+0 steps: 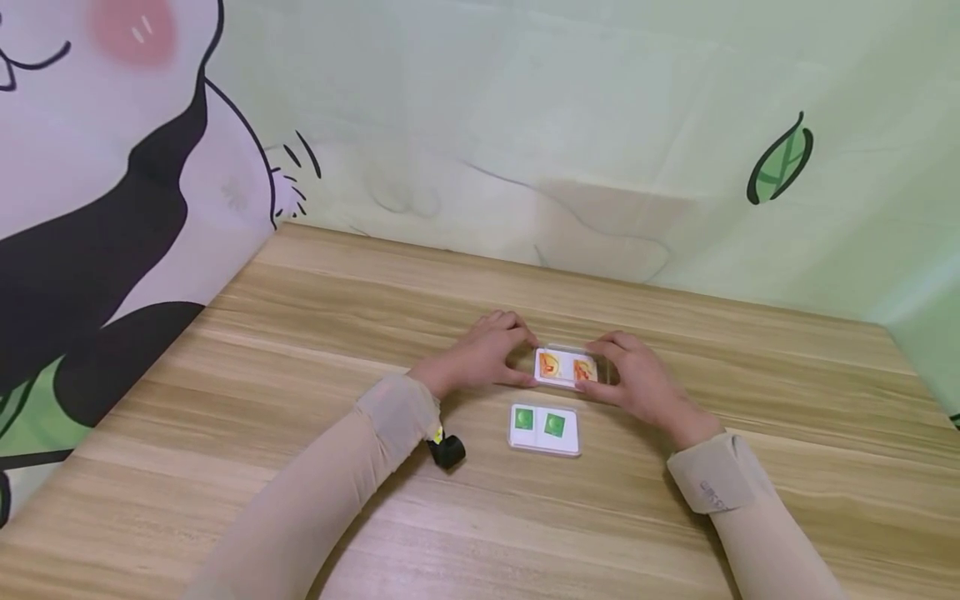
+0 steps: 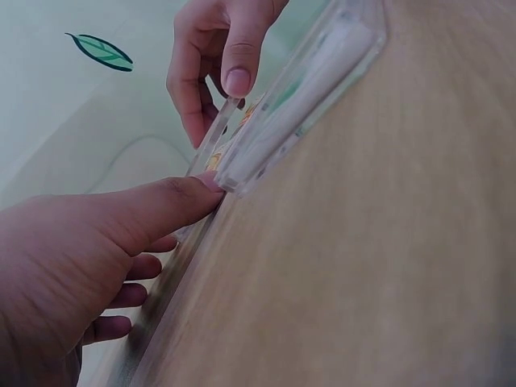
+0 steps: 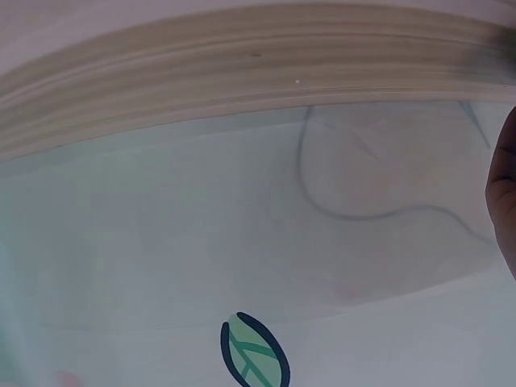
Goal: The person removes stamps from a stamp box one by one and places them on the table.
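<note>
A flat clear plastic case (image 1: pixel 567 372) lies on the table, showing two orange pictures on white. At its left end my left hand (image 1: pixel 491 352) holds it, thumb at the near edge and index finger at the far edge. My right hand (image 1: pixel 637 379) grips the right end the same way. Nearer to me lies a second clear case (image 1: pixel 544 442) with two green squares on white; neither hand touches it. In the left wrist view, the left thumb (image 2: pixel 173 205) overlaps a corner of this nearer case (image 2: pixel 310 101). Only the edge of the right hand (image 3: pixel 504 193) shows in the right wrist view.
A small black object (image 1: pixel 448 452) is by the left cuff on the wood-grain table (image 1: pixel 622 508). Behind the table hangs a pale green backdrop (image 1: pixel 450 108) with a leaf drawing (image 1: pixel 782 162) and a large cartoon animal at the left.
</note>
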Demonstrator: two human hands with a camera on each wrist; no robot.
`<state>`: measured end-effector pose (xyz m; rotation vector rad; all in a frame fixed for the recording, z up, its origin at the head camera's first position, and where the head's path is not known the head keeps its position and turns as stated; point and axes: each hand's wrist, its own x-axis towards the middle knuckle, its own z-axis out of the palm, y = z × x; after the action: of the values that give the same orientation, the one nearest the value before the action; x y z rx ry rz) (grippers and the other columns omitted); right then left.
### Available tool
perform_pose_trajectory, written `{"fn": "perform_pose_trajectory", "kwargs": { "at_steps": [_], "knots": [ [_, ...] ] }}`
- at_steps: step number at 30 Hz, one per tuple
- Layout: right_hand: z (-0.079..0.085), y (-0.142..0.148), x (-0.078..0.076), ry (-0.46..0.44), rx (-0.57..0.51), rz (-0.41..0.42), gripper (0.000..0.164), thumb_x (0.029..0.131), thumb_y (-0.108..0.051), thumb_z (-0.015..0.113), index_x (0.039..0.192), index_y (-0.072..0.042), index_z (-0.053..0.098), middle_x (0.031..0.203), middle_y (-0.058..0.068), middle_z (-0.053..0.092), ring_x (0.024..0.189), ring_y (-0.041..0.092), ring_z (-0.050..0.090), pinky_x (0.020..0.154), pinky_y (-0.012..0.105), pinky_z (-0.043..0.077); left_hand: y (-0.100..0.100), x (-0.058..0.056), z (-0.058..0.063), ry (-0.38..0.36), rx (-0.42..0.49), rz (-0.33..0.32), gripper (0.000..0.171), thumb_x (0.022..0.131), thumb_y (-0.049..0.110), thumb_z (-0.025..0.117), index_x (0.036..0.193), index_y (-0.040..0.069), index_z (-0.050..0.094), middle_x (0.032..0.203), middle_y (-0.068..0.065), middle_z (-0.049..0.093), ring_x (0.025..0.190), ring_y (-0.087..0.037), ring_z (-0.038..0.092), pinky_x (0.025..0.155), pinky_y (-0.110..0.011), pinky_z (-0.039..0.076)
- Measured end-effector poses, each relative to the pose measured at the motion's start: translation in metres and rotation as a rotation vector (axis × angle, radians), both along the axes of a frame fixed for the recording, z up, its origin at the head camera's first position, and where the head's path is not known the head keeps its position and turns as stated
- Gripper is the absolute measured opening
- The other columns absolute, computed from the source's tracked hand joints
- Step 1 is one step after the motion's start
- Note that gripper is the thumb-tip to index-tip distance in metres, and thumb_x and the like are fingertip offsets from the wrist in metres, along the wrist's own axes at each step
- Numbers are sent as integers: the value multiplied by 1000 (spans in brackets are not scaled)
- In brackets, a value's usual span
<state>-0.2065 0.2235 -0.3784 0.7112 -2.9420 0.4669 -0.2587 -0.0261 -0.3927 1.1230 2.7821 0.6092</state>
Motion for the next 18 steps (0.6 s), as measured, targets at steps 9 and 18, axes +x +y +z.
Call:
{"fn": "perform_pose_trajectory", "kwargs": {
  "at_steps": [9, 18],
  "knots": [
    [4, 8, -1, 31, -15, 13, 60, 81, -35, 75, 124, 4, 59, 124, 23, 57, 114, 39, 54, 99, 53, 44, 0, 0, -1, -3, 0, -1, 61, 80, 49, 72, 129, 14, 58, 129, -4, 52, 125, -22, 43, 113, -40, 28],
    [6, 17, -3, 85, -46, 27, 58, 79, -30, 78, 120, 7, 60, 118, 22, 61, 110, 38, 57, 96, 52, 47, -1, 1, 0, -10, 2, 0, 61, 81, 48, 72, 129, 13, 58, 129, -4, 52, 125, -21, 42, 113, -40, 28]
  ]
}}
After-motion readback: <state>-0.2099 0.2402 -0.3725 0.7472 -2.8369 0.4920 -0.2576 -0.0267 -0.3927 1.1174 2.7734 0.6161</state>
